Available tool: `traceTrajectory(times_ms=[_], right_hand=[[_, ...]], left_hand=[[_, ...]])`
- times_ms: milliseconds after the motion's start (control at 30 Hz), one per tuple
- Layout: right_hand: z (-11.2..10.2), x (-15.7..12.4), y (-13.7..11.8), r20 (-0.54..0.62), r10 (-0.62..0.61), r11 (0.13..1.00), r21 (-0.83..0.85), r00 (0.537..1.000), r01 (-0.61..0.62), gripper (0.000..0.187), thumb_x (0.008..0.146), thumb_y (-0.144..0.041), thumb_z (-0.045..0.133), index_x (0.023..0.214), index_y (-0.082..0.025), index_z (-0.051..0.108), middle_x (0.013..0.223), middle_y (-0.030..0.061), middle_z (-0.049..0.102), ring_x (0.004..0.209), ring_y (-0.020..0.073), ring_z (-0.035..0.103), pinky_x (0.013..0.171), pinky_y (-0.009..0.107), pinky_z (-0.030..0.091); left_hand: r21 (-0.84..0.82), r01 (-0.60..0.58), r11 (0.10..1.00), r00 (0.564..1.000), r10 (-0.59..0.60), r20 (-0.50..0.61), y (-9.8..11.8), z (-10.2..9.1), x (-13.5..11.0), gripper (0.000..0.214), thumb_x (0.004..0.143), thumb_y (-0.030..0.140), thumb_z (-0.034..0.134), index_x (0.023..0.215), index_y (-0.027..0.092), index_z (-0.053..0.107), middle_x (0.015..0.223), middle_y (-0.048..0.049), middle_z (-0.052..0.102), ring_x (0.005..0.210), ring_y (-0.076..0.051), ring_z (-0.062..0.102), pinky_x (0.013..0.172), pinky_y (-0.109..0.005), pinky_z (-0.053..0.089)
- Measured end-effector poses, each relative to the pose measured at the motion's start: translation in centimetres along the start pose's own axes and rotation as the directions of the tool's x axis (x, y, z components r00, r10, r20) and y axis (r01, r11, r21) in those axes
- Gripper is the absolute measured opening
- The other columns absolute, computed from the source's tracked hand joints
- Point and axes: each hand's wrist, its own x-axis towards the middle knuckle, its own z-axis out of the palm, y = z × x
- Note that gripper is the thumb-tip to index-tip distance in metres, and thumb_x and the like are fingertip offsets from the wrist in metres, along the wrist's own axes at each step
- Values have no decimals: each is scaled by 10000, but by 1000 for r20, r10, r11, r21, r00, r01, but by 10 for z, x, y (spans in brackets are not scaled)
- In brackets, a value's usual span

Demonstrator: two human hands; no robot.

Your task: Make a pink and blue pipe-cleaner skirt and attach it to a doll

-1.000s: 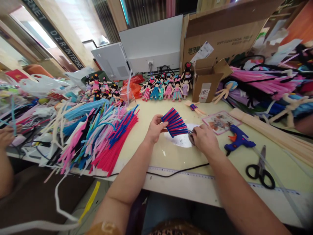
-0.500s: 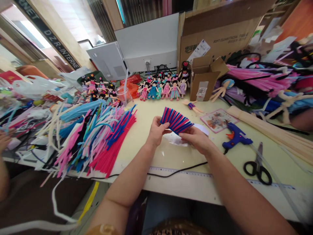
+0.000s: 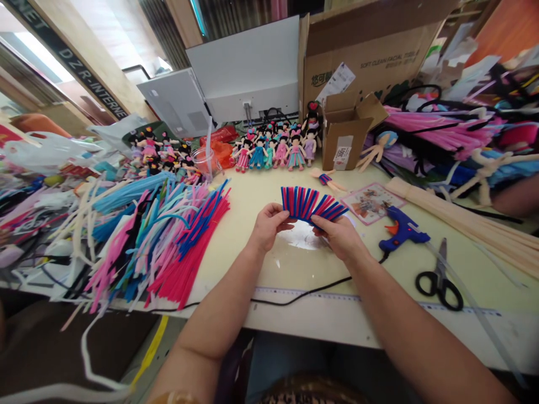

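Note:
A fan-shaped piece of pink and blue pipe cleaners (image 3: pixel 310 204) is held up over the pale table (image 3: pixel 261 196) by both hands. My left hand (image 3: pixel 266 227) pinches its left lower edge with closed fingers. My right hand (image 3: pixel 339 237) grips its right lower edge, fingers closed too. The fan stands roughly upright, spread out towards the far side. A shiny patch lies on the table under the hands.
A big heap of loose pipe cleaners (image 3: pixel 160 235) fills the left. Small dolls (image 3: pixel 273 151) stand in a row at the back by cardboard boxes (image 3: pixel 345 137). A blue glue gun (image 3: pixel 400 231), black scissors (image 3: pixel 440 280), a card (image 3: pixel 370 202) and a black cable (image 3: pixel 295 294) lie to the right and front.
My right hand left the table and took hold of the fan's right side. Both hands turned the fan from slanted to upright and spread it wider.

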Motion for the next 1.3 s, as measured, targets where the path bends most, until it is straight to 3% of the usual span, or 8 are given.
traceTrajectory(times_ms=[167, 300, 400, 667, 867, 1033, 1200, 1300], right_hand=[[1, 0, 1, 8, -15, 1000, -8, 1000, 16, 326, 572, -375, 774, 766, -145, 648, 610, -5, 621, 504, 104, 508, 501, 245, 397], [1, -1, 0, 1, -46, 999, -19, 999, 46, 309, 570, -372, 769, 743, -146, 650, 587, -13, 613, 490, 94, 487, 504, 243, 392], [1, -1, 0, -13, -61, 998, -34, 998, 60, 291, 576, -378, 764, 707, -152, 636, 550, -23, 590, 465, 90, 472, 479, 238, 375], [2, -2, 0, 22, 24, 1000, -11, 999, -24, 337, 570, -413, 792, 727, -142, 667, 622, 18, 642, 533, 119, 546, 504, 250, 416], [2, 0, 0, 1, 33, 999, 35, 999, -33, 319, 520, -371, 810, 685, -150, 649, 582, -4, 619, 494, 98, 506, 497, 248, 394], [4, 0, 1, 20, 21, 999, 27, 1000, -21, 314, 553, -372, 788, 732, -154, 650, 618, -3, 623, 517, 101, 514, 523, 254, 412], [0, 1, 0, 0, -13, 1000, 26, 1000, 13, 331, 610, -308, 731, 914, -214, 636, 822, -2, 653, 720, 136, 594, 585, 241, 456], [-3, 4, 0, -100, -9, 997, 73, 995, 16, 120, 654, -218, 597, 774, -213, 607, 633, -38, 577, 574, 96, 531, 529, 215, 426]], left_hand=[[20, -38, 999, 997, 39, -73, -4, 4, -1, 344, 599, 312, 768, 804, 188, 522, 655, 21, 647, 571, -138, 651, 551, -245, 520], [-23, 9, 1000, 1000, -10, -21, -3, 3, -1, 450, 568, 303, 792, 958, 168, 613, 720, -5, 680, 608, -136, 656, 600, -260, 534], [-16, 40, 999, 999, -41, -20, -2, 3, -1, 408, 553, 322, 805, 872, 135, 633, 706, -37, 697, 608, -141, 660, 613, -260, 532], [-74, -64, 995, 989, 54, -135, -5, 3, 2, 392, 513, 343, 834, 765, 149, 606, 663, 4, 681, 597, -130, 654, 644, -273, 535], [-95, 40, 995, 998, -44, -33, -5, 1, 2, 451, 614, 514, 751, 839, 140, 639, 700, -38, 687, 655, -163, 665, 592, -277, 531], [-17, 91, 996, 995, -90, 42, -8, 3, 0, 385, 588, 404, 804, 815, 137, 644, 744, -37, 690, 633, -130, 647, 564, -235, 498], [-54, 57, 997, 997, -60, -56, -7, 2, 2, 369, 569, 379, 814, 758, 144, 603, 674, -16, 667, 639, -137, 655, 582, -240, 498], [-70, 5, 998, 993, -13, -114, -6, -2, 4, 367, 571, 372, 808, 778, 145, 606, 689, -21, 673, 652, -142, 661, 611, -257, 511]])
